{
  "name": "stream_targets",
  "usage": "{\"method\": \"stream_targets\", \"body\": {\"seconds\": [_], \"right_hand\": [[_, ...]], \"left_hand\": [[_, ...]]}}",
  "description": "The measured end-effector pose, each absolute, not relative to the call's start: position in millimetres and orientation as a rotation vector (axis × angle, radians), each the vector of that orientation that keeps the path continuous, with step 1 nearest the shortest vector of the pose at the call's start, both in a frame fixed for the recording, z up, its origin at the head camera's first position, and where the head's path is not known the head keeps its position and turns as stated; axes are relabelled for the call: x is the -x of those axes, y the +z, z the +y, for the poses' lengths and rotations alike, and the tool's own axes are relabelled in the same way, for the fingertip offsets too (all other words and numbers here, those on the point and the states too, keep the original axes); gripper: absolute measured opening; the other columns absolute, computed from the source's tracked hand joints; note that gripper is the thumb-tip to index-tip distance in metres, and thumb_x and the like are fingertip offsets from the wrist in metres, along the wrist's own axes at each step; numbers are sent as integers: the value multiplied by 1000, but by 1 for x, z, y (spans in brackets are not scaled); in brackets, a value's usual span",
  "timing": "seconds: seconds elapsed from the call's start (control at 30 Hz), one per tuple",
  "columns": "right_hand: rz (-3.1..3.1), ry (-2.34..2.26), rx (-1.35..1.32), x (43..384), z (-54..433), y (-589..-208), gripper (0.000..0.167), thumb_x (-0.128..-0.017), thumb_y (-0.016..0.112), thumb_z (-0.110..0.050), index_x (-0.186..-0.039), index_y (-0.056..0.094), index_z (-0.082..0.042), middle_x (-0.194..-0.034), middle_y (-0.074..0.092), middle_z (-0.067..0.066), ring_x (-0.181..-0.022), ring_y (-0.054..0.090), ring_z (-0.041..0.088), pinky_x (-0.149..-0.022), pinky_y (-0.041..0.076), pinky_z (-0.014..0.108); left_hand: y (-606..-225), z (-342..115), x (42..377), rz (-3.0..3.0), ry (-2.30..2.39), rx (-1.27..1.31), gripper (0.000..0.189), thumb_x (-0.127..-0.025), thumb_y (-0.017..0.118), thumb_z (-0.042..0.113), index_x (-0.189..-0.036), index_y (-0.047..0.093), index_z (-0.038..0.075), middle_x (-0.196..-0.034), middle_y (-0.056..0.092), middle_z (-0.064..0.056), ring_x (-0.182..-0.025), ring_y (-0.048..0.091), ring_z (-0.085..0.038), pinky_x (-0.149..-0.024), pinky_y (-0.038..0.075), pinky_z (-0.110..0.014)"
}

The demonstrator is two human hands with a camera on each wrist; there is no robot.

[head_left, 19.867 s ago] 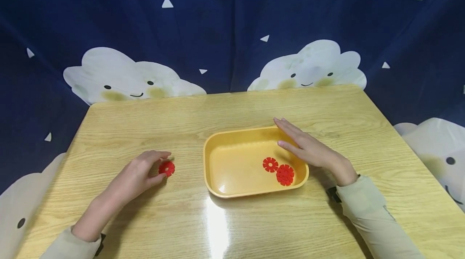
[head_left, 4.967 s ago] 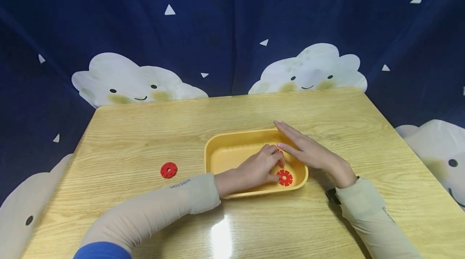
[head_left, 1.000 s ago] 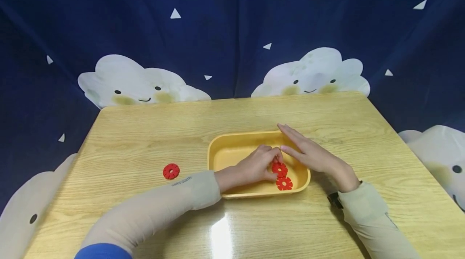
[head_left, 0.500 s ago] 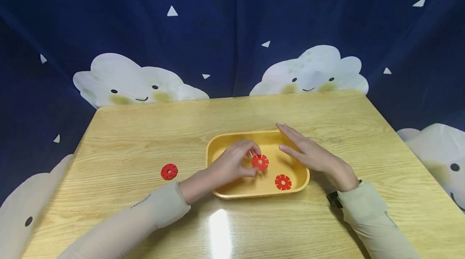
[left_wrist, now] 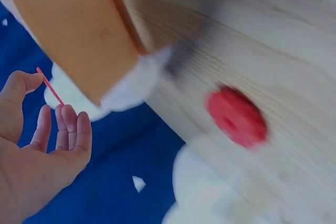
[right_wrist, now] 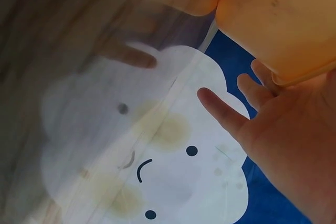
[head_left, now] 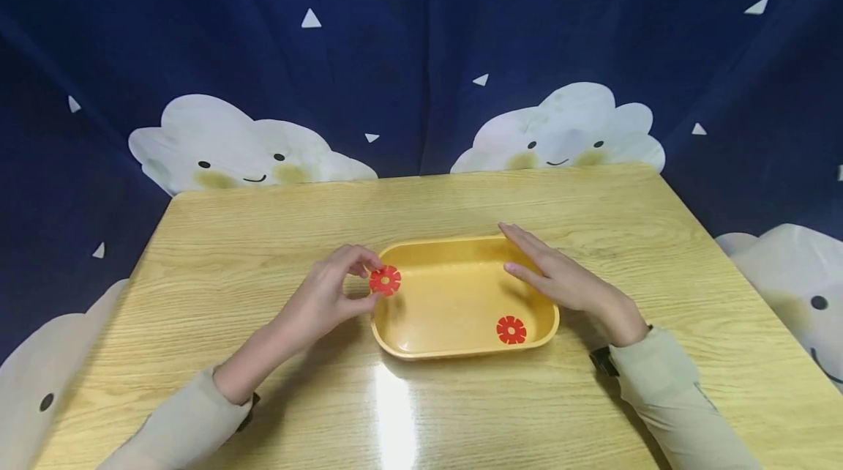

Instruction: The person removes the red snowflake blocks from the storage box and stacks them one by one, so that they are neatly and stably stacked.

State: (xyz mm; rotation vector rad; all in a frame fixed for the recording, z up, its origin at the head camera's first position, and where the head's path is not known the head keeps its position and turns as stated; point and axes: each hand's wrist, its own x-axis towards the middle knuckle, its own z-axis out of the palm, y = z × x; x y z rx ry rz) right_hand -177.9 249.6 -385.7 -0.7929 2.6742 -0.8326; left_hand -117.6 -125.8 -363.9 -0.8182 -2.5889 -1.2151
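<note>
My left hand (head_left: 323,298) pinches a red notched snowflake disc (head_left: 385,280) between thumb and fingertips, over the left end of a yellow plastic tray (head_left: 421,355). In the left wrist view this thin disc (left_wrist: 50,86) shows edge-on. One more red snowflake disc (head_left: 511,330) lies flat inside the tray near its front right corner. A small stack of red discs (left_wrist: 236,116) sits on the table beneath the left hand, which hides it in the head view. My right hand (head_left: 563,276), fingers straight, rests at the tray's right end with its thumb over the inside.
The wooden table (head_left: 448,419) has a dark blue curtain (head_left: 421,53) with white clouds behind it. Bare tabletop surrounds the tray.
My left hand has taken one of the two discs at the tray's right side and carried it leftward to the tray's left rim. The right hand has stayed in place.
</note>
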Motion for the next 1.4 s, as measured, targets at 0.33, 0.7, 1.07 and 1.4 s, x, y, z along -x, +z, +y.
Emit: {"method": "stream_targets", "body": {"seconds": [0.33, 0.7, 1.07, 1.4], "right_hand": [[2676, -820, 794, 179, 249, -387, 70, -102, 45, -47, -159, 11, -23, -163, 11, 6, -148, 10, 29, -116, 15, 56], [2679, -810, 779, 178, 249, -386, 70, -102, 45, -47, -159, 12, -23, -163, 11, 7, -148, 11, 29, -116, 15, 56], [2679, -812, 789, 179, 250, -387, 70, -102, 45, -46, -159, 11, -23, -163, 11, 7, -148, 10, 30, -116, 15, 56], [2679, -814, 793, 178, 250, -387, 70, -102, 45, -46, -159, 11, -24, -163, 12, 7, -148, 10, 29, -116, 15, 56]], "left_hand": [[-381, -197, 97, -2663, -1040, 547, 40, -69, 82, -5, -103, 64, 6, -98, 65, -1, -86, 64, -20, -74, 55, -43], [-408, -223, 93, -2750, -1046, 497, 37, -69, 81, -6, -101, 65, 4, -93, 65, -3, -84, 64, -19, -73, 55, -36], [-413, -227, 92, -2762, -1029, 533, 36, -69, 81, -5, -100, 65, 5, -94, 64, -2, -84, 62, -18, -73, 54, -35], [-410, -227, 91, -2780, -1001, 529, 38, -69, 82, -4, -102, 65, 6, -95, 64, -2, -85, 62, -19, -74, 53, -38]]}}
